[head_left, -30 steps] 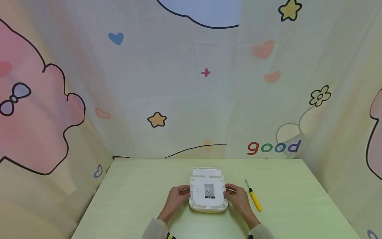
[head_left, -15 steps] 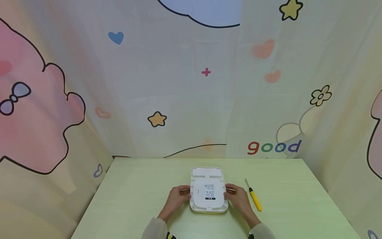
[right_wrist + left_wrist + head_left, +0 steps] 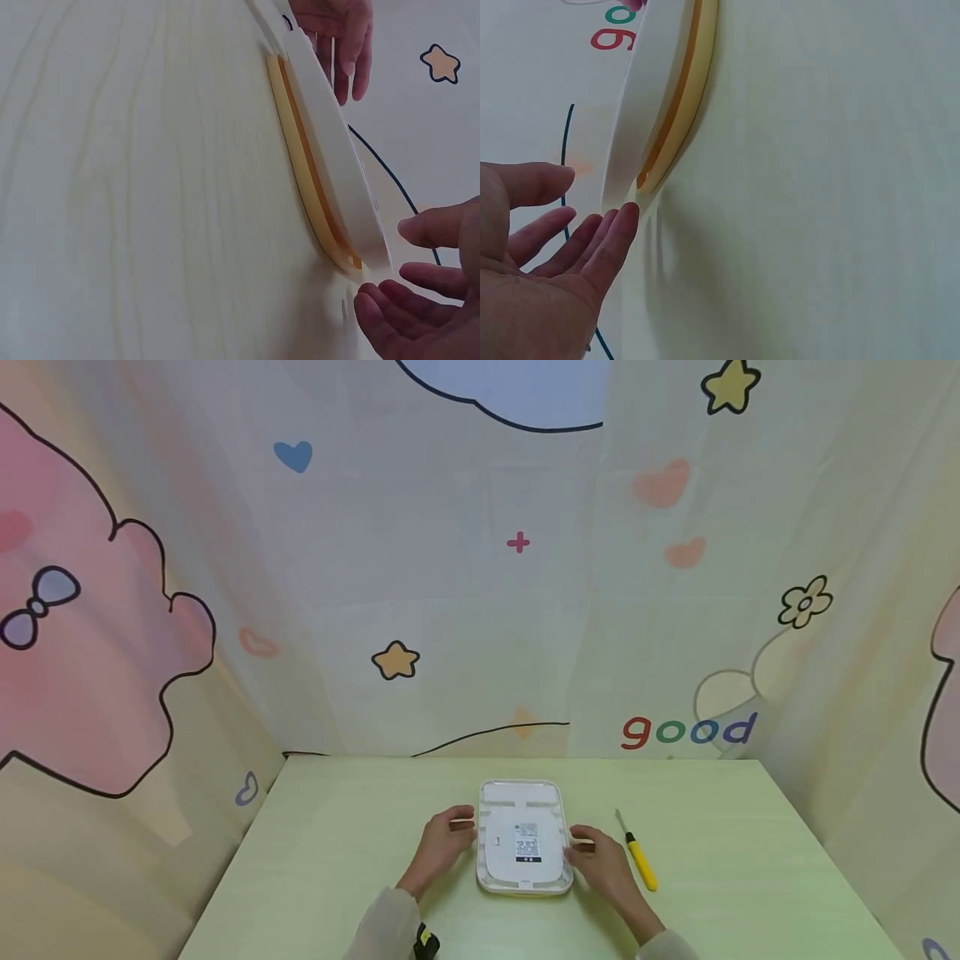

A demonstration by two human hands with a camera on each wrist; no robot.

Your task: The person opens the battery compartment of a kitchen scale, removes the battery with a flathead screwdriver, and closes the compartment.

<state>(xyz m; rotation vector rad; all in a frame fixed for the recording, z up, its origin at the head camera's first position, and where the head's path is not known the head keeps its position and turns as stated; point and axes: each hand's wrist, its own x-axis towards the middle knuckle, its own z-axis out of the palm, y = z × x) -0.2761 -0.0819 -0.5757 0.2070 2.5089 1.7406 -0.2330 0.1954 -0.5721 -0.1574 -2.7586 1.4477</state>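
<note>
A white device with rounded corners (image 3: 498,864) lies on the table, its flat face with a printed label (image 3: 527,843) turned up. From the side, in the left wrist view, its white shell (image 3: 649,90) sits over a yellow-orange lower part (image 3: 676,120). My left hand (image 3: 441,845) is just off its left edge, fingers loosely bent and holding nothing. On the other side my right hand (image 3: 602,862) is close to the right edge, thumb and fingers spread apart. The right wrist view shows a narrow gap between these fingertips (image 3: 371,296) and the device.
To the right of my right hand lies a screwdriver (image 3: 639,858) with a yellow and black handle, its tip pointing away. The pale wood-grain table (image 3: 337,827) ends at a printed curtain (image 3: 450,568) behind, with more curtain at both sides.
Both hands have let go of the device's side edges; the left has drawn slightly away to the left. The device, tipped slightly a second ago, now lies flatter.
</note>
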